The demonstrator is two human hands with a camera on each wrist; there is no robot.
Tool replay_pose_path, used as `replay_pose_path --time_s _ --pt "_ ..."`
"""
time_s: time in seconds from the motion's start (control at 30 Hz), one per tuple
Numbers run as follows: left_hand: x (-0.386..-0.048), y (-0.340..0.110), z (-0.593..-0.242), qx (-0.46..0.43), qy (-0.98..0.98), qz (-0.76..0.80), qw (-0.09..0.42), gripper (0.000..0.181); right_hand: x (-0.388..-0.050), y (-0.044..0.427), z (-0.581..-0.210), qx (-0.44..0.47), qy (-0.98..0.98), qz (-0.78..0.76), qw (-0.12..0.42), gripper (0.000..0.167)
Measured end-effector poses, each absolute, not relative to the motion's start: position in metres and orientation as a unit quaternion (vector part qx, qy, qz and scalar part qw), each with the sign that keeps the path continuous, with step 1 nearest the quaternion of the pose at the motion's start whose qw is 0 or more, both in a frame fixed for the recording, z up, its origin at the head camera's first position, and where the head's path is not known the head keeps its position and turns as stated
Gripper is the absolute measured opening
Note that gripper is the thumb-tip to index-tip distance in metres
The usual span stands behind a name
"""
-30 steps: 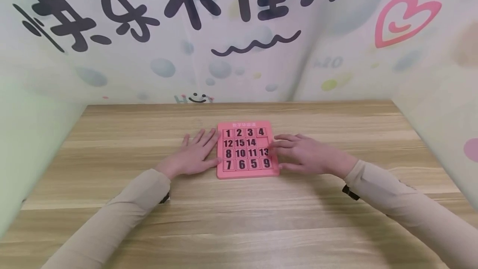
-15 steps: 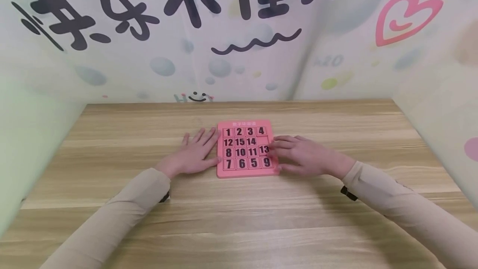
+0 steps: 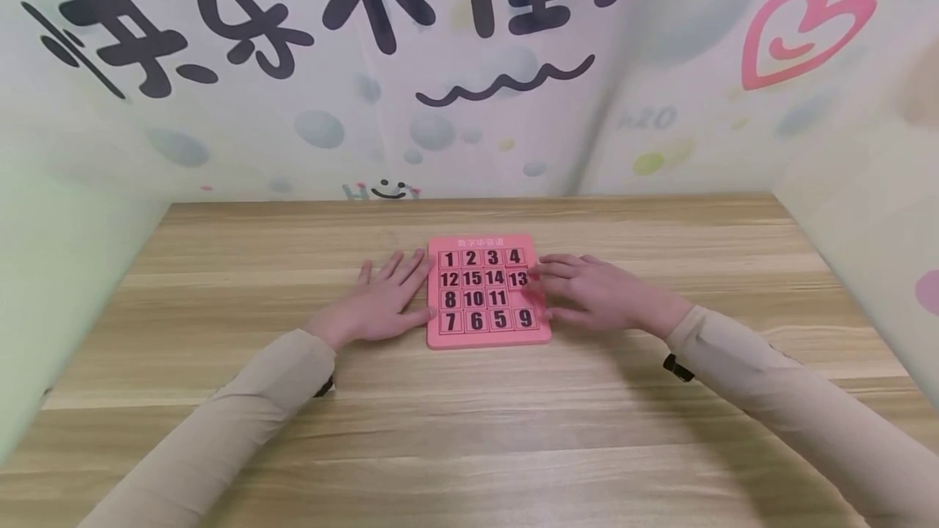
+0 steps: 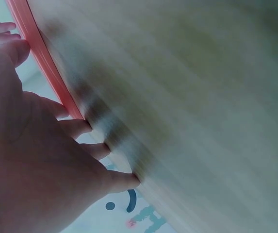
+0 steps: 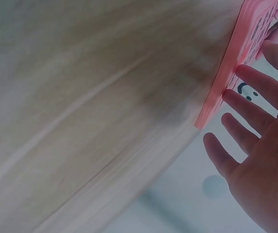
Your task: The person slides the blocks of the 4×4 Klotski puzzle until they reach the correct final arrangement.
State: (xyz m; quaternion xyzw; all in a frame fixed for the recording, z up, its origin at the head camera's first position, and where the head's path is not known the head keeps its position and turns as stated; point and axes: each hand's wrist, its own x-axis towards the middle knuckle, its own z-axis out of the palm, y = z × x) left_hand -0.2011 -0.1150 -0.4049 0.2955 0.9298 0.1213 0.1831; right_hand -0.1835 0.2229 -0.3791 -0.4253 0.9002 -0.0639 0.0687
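Note:
A pink sliding number puzzle point(image 3: 487, 341) lies flat at the middle of the table in the head view. Its rows read 1 2 3 4, then 12 15 14 13, then 8 10 11 with a gap at the right end, then 7 6 5 9. My left hand point(image 3: 376, 305) rests on the table with fingers spread, its thumb and index finger touching the frame's left edge. From the right, my right hand point(image 3: 605, 293) reaches over the frame, fingertips at the 13 tile point(image 3: 517, 279). In the right wrist view its fingers point(image 5: 255, 109) look extended, slightly bent.
The wooden table point(image 3: 469, 430) runs back to a white wall point(image 3: 469, 137) printed with large black characters and bubbles. Side walls border the table left and right. A dark strap point(image 3: 678, 368) shows below the right sleeve point(image 3: 778, 398).
The 13 tile has slid away from me, from the third row's right end into the second row's. My right hand has moved slightly forward with it. The left hand stays put.

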Motion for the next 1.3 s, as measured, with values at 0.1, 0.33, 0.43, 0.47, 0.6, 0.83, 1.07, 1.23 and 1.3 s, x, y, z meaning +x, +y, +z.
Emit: replay_pose_path --time_s 0.1,0.33,0.43,0.47,0.6,0.83,1.07,1.23,1.3 --pt "-0.201 -0.115 -0.405 0.295 0.929 0.123 0.186 0.080 -0.187 0.223 -0.381 -0.425 0.901 -0.062 0.067 0.048" --pt "-0.200 -0.115 -0.404 0.295 0.929 0.123 0.184 0.080 -0.192 0.222 -0.384 -0.434 0.896 -0.072 0.055 0.045" --pt "-0.201 -0.115 -0.403 0.297 0.929 0.123 0.184 0.080 -0.192 0.222 -0.384 -0.433 0.896 -0.075 0.054 0.045" --pt "-0.200 -0.115 -0.403 0.298 0.929 0.122 0.184 0.080 -0.191 0.222 -0.384 -0.433 0.897 -0.076 0.055 0.045" --pt "-0.200 -0.115 -0.402 0.297 0.929 0.120 0.185 0.080 -0.189 0.222 -0.384 -0.425 0.900 -0.078 0.063 0.049" --pt "-0.200 -0.114 -0.402 0.295 0.930 0.119 0.185 0.080 -0.183 0.221 -0.383 -0.426 0.898 -0.092 0.062 0.050" --pt "-0.200 -0.114 -0.401 0.293 0.931 0.116 0.185 0.080 -0.173 0.224 -0.385 -0.447 0.889 -0.081 0.062 0.047" --pt "-0.200 -0.114 -0.401 0.294 0.930 0.118 0.185 0.079 -0.166 0.225 -0.386 -0.453 0.886 -0.079 0.059 0.048" --pt "-0.199 -0.114 -0.401 0.295 0.930 0.118 0.183 0.079 -0.163 0.225 -0.386 -0.457 0.884 -0.082 0.059 0.048"
